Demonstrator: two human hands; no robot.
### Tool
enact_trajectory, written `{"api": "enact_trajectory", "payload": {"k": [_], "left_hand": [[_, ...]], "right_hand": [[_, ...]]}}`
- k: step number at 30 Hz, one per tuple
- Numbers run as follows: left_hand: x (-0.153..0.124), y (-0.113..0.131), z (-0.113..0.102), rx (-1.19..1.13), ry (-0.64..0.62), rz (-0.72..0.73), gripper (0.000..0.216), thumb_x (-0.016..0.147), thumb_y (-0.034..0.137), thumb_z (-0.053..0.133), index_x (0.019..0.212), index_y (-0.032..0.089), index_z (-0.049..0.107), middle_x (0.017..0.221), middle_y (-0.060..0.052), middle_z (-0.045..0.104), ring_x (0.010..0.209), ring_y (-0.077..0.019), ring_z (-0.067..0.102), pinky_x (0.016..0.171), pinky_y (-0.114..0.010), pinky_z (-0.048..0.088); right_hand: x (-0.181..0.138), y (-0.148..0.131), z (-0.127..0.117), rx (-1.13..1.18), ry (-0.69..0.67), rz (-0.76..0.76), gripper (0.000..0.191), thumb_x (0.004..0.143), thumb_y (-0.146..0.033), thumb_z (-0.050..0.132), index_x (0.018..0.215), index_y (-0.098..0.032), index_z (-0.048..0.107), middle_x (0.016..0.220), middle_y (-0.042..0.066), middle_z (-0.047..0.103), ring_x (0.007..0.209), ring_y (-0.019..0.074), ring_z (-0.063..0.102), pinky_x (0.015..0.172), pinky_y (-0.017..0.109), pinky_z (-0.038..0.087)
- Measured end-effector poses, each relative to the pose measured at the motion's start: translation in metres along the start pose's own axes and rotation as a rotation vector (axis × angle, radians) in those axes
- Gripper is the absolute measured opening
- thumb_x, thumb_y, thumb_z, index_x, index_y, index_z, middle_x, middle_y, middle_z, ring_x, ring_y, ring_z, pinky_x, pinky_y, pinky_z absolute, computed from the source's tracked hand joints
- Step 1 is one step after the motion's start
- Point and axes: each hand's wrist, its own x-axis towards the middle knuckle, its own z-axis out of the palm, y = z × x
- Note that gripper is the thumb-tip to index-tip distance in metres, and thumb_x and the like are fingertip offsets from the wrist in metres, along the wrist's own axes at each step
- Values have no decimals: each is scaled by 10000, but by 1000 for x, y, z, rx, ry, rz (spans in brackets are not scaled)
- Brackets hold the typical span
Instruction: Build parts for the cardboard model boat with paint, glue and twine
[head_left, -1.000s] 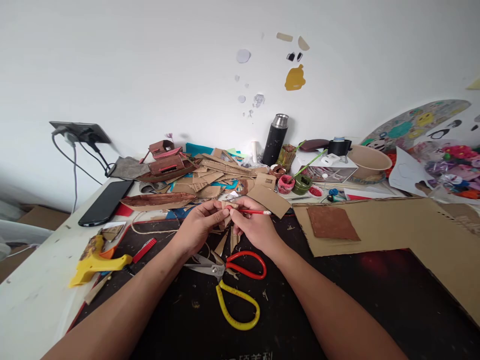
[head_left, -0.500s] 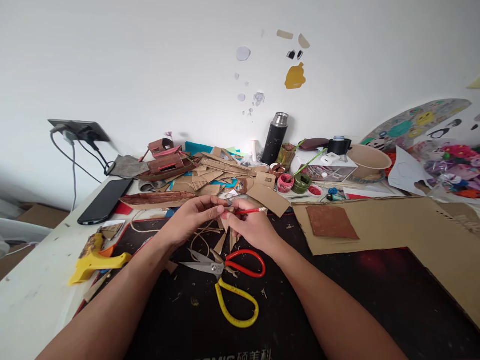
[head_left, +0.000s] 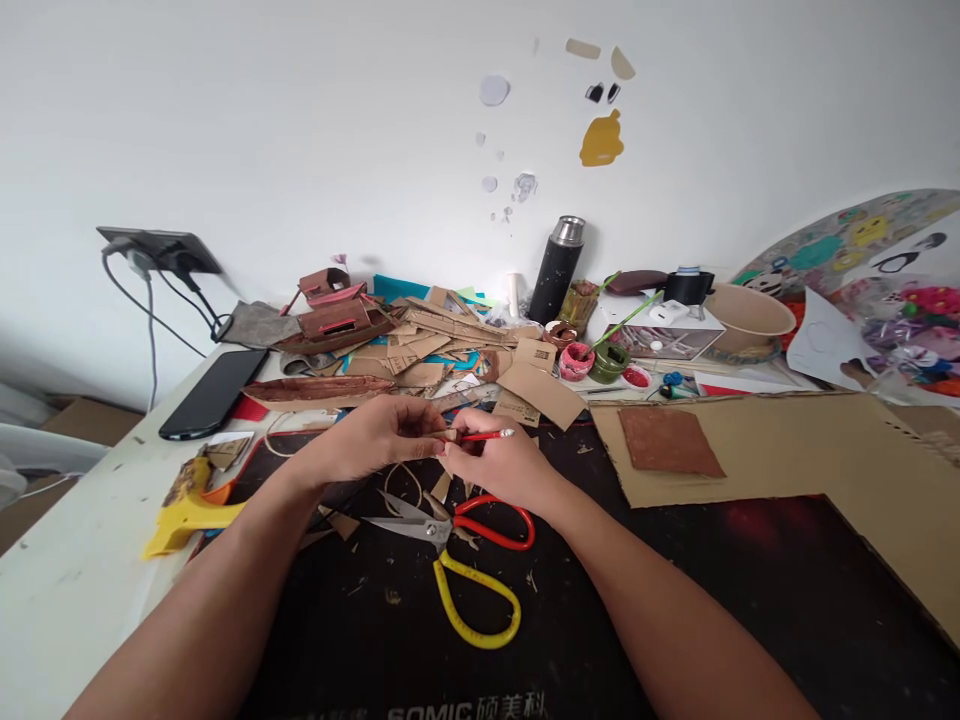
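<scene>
My left hand (head_left: 379, 440) is closed, thumb and fingers pinching a small brown piece of cardboard (head_left: 448, 435), mostly hidden by the fingers. Right beside it, my right hand (head_left: 499, 460) grips a red pencil (head_left: 484, 436) whose white eraser end points right; its tip is out of sight between the hands. Just below the hands, open scissors (head_left: 436, 533) with one red and one yellow handle lie on the black mat (head_left: 360, 640). Cardboard scraps and a loop of thin cord (head_left: 403, 487) are between the hands and the blades.
A yellow glue gun (head_left: 187, 510) and black phone (head_left: 214, 393) lie at left. Behind are a brown model boat (head_left: 341, 325), a boat-shaped hull (head_left: 319, 393), piled cardboard strips (head_left: 442, 335), paint pots (head_left: 576, 362) and a black thermos (head_left: 556, 270). A large cardboard sheet (head_left: 780, 440) covers the right.
Both hands have shifted and turned slightly around the small piece, and the pencil's eraser end sits a little lower and further left. The camera view has also moved a bit.
</scene>
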Motion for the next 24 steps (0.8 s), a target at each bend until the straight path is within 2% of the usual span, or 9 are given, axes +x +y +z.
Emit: {"api": "enact_trajectory", "payload": {"k": [3, 6, 8, 11, 16, 19, 24], "left_hand": [[0, 0, 4, -19, 30, -14, 251, 802, 440, 850, 850, 201, 788, 736, -20, 715, 639, -171, 596, 582, -260, 437], [2, 0, 8, -130, 113, -47, 304, 752, 454, 893, 838, 194, 762, 712, -2, 678, 616, -153, 556, 573, -259, 393], [5, -1, 11, -243, 212, -48, 333, 715, 454, 922, 847, 192, 765, 753, -8, 697, 657, -158, 582, 620, -270, 420], [12, -7, 17, -447, 399, -30, 361, 671, 465, 947, 821, 187, 771, 815, -27, 724, 724, -165, 606, 698, -285, 457], [21, -17, 24, -691, 609, -44, 399, 579, 451, 992, 760, 172, 771, 739, -13, 678, 658, -131, 520, 631, -267, 395], [22, -19, 27, -767, 665, -47, 417, 533, 428, 1016, 743, 169, 766, 771, -21, 697, 681, -131, 543, 654, -264, 407], [20, -18, 33, -706, 645, -39, 386, 593, 438, 994, 761, 175, 768, 774, -18, 701, 711, -147, 557, 707, -281, 420]], "right_hand": [[1, 2, -1, 51, -15, -12, 120, 918, -300, 664, 831, -244, 603, 708, -45, 610, 623, 141, 571, 578, 238, 431], [2, 3, -4, 172, -2, -41, 147, 986, -367, 639, 905, -245, 635, 732, -35, 617, 601, 144, 623, 569, 249, 476], [3, 3, -6, 260, 46, -67, 204, 1007, -438, 646, 962, -240, 658, 733, -29, 622, 586, 148, 640, 574, 263, 509], [5, 2, -9, 359, 155, -69, 323, 1002, -544, 668, 945, -227, 672, 682, -28, 616, 555, 148, 628, 555, 266, 525], [4, -2, -12, 381, 277, -105, 438, 997, -644, 662, 917, -215, 691, 661, -24, 620, 545, 138, 626, 515, 242, 507], [0, -1, -9, 329, 273, -180, 414, 1033, -611, 638, 946, -215, 721, 717, -5, 645, 586, 142, 648, 549, 250, 525], [-4, 4, -1, 185, 224, -289, 348, 1094, -511, 590, 966, -228, 747, 828, 29, 712, 662, 151, 684, 632, 271, 559]]}}
